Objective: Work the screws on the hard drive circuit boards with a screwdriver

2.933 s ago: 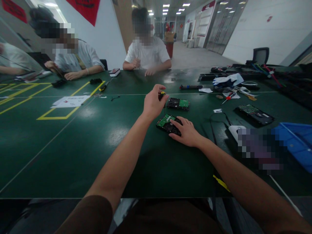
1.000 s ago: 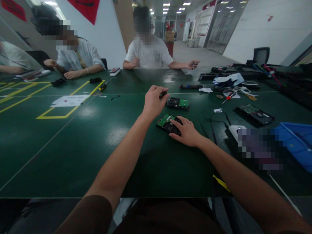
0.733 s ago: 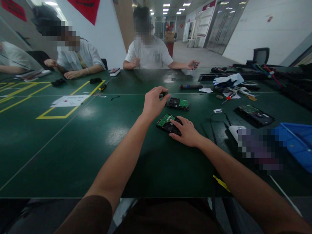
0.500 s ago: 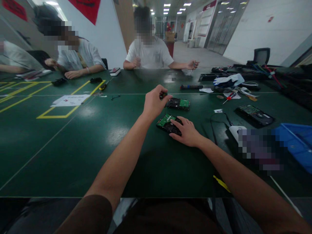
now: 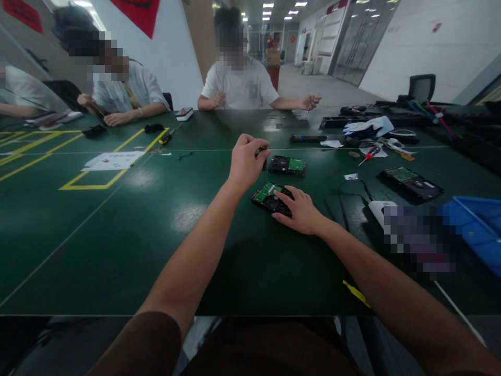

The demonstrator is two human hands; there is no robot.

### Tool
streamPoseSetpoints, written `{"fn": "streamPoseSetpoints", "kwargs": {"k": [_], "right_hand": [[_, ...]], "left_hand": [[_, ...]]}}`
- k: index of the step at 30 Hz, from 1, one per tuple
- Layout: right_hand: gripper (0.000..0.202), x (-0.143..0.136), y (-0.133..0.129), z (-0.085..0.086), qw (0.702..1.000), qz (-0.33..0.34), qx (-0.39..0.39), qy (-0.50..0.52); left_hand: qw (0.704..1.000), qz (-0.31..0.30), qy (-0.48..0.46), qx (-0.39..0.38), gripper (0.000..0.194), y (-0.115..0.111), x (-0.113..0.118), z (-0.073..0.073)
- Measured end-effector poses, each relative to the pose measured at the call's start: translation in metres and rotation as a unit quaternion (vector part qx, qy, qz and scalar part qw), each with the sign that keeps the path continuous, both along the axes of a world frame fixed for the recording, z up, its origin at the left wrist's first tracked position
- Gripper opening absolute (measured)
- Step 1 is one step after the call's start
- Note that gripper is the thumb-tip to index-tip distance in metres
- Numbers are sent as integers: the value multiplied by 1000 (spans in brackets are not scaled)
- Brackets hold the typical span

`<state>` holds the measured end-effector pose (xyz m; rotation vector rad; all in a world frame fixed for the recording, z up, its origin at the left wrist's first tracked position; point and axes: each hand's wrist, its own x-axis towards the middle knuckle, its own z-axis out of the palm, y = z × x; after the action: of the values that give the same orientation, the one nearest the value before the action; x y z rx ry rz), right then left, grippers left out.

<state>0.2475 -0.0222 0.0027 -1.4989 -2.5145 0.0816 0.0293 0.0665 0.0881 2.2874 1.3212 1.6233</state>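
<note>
My left hand (image 5: 247, 161) is pinched round the dark handle of a small screwdriver (image 5: 263, 156), mostly hidden by the fingers. Its thin shaft points down at the left part of a hard drive (image 5: 267, 194); whether the tip touches a screw cannot be made out. This drive lies on the table with its green circuit board up. My right hand (image 5: 300, 210) grips its right end, fingers over the top and thumb at the near edge. Just beyond it lies a second hard drive (image 5: 287, 165), also board side up.
Another hard drive (image 5: 410, 184) lies to the right, near a blue bin (image 5: 475, 230) and a white cabled device (image 5: 381, 209). Gloves (image 5: 368, 127), a red screwdriver (image 5: 369, 155) and a dark cylindrical tool (image 5: 308, 138) lie farther back. Several people sit across the green table (image 5: 117, 250).
My left fingers have turned a little on the screwdriver handle and shifted slightly left, showing more of the second drive. The right hand and its drive stay put.
</note>
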Motion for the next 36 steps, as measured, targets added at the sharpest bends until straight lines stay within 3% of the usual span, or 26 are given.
{"fn": "streamPoseSetpoints", "kwargs": {"k": [6, 15, 26, 32, 36], "right_hand": [[80, -1, -1, 1, 1000, -5, -5, 0], [81, -1, -1, 2, 1000, -2, -4, 3], [82, -1, -1, 3, 1000, -7, -10, -10], [81, -1, -1, 2, 1000, -8, -7, -5], [80, -1, -1, 2, 1000, -9, -5, -3]], "left_hand": [[999, -19, 30, 5, 27, -1, -1, 2], [999, -27, -11, -32, 19, 5, 3, -6], [1000, -2, -6, -11, 21, -2, 6, -2], [998, -56, 8, -17, 18, -4, 5, -1], [998, -51, 11, -18, 22, -7, 5, 3]]}}
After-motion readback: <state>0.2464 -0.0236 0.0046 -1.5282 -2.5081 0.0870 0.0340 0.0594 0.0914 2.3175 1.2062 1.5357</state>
